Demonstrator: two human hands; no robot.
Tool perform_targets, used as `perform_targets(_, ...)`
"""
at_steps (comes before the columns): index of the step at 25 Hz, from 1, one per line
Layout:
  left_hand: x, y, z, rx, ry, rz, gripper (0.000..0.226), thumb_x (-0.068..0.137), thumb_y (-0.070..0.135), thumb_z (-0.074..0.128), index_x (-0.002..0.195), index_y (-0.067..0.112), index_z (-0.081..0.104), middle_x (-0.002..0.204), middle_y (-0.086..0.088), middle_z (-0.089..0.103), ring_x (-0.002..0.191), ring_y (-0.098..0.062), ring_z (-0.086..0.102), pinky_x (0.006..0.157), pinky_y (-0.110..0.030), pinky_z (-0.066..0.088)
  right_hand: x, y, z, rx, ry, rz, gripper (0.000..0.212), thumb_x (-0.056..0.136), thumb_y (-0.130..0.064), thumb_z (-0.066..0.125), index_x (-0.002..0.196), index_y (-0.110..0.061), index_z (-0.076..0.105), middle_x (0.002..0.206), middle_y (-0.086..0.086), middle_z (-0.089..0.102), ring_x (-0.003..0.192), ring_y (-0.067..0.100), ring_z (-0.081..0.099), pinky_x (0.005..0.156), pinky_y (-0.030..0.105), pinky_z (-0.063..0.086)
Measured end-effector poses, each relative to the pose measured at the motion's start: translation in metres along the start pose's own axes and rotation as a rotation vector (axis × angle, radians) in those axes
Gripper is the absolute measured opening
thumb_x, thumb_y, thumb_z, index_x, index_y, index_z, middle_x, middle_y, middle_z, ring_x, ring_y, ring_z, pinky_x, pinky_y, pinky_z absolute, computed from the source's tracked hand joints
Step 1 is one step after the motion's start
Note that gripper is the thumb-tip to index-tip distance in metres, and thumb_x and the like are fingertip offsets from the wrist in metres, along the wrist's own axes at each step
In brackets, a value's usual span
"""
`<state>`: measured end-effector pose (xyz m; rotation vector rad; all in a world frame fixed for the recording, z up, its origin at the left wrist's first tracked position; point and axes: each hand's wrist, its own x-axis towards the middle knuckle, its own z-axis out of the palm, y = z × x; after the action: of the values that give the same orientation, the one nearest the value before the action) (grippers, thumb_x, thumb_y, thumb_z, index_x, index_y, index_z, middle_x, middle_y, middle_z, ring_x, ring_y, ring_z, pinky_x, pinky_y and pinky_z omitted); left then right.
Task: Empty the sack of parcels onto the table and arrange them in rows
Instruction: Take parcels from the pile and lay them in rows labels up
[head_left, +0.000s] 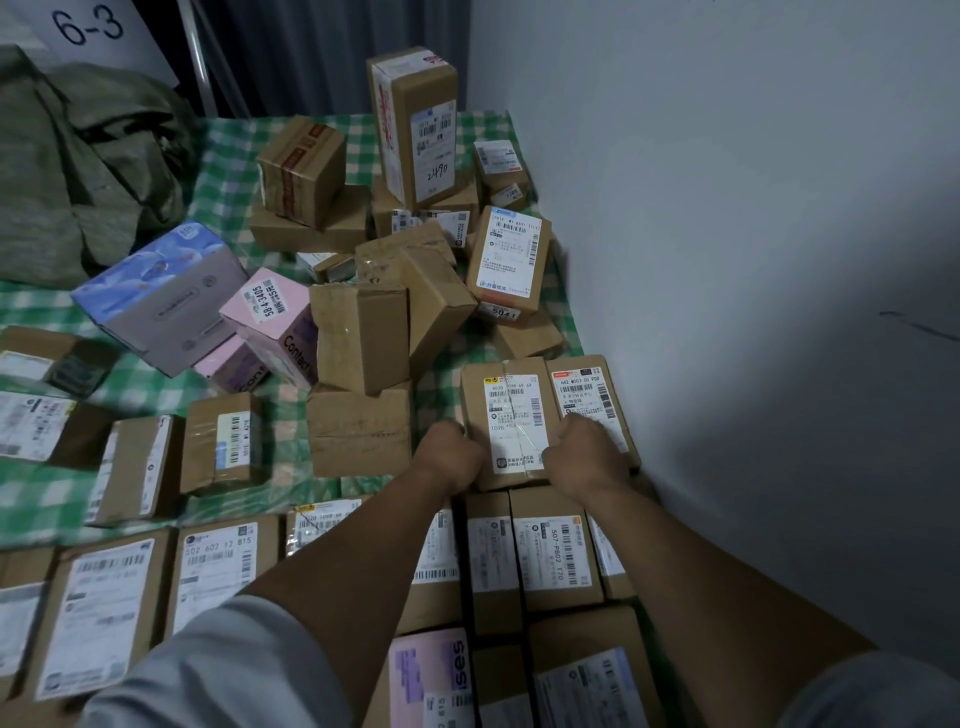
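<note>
A labelled cardboard parcel (511, 415) lay at the right of the table (31, 499), gripped from both sides. The left hand (449, 457) curled its fingers round the left edge, and the right hand (589, 454) round the right edge, against a neighbouring parcel (592, 387). Rows of parcels (218, 566) lay nearer. A jumbled heap (410, 291) crowded just beyond, with the limp sack (78, 156) far left.

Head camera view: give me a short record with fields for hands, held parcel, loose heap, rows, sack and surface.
hands: left hand and right hand grip the brown parcel by its sides
held parcel: white label facing up
heap: unsorted boxes piled at the far side
rows: labelled boxes lined along the near edge
sack: green sack, crumpled, far left
surface: green checked tablecloth
</note>
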<state>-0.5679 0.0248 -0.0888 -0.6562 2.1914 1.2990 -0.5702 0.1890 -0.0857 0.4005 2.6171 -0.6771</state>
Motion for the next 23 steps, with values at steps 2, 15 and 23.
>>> perform_targets(2,-0.004,0.003,-0.002,0.002,0.011,0.014,0.032,0.097,0.013,0.059,0.126,-0.002,0.057,0.104,-0.015,0.061,0.095,-0.03,0.062,0.078,-0.034,0.053,-0.002,0.002,-0.005,-0.023,-0.004,0.003,0.016,0.089,-0.002,0.055,0.103,-0.008,0.06,0.106,0.008,0.064,0.092,0.027,0.062,0.067,0.028,0.044)
perform_targets(15,-0.057,-0.014,-0.024,-0.089,0.019,0.076,0.015,0.089,-0.001,0.057,0.082,0.012,0.058,0.077,-0.008,0.059,0.074,-0.029,0.06,0.064,-0.034,0.048,-0.061,-0.005,-0.007,0.062,-0.12,0.023,0.008,0.087,-0.012,0.056,0.087,-0.01,0.063,0.082,0.007,0.068,0.079,0.027,0.066,0.061,0.028,0.047)
perform_targets(23,-0.106,-0.058,-0.058,-0.142,0.012,0.106,0.007,0.09,0.007,0.064,0.095,0.007,0.059,0.091,-0.013,0.062,0.076,-0.022,0.054,0.065,-0.03,0.042,-0.128,-0.024,0.003,0.069,-0.11,0.0,0.026,0.086,-0.006,0.056,0.065,-0.014,0.043,0.061,0.005,0.048,0.057,0.023,0.047,0.055,0.029,0.037)
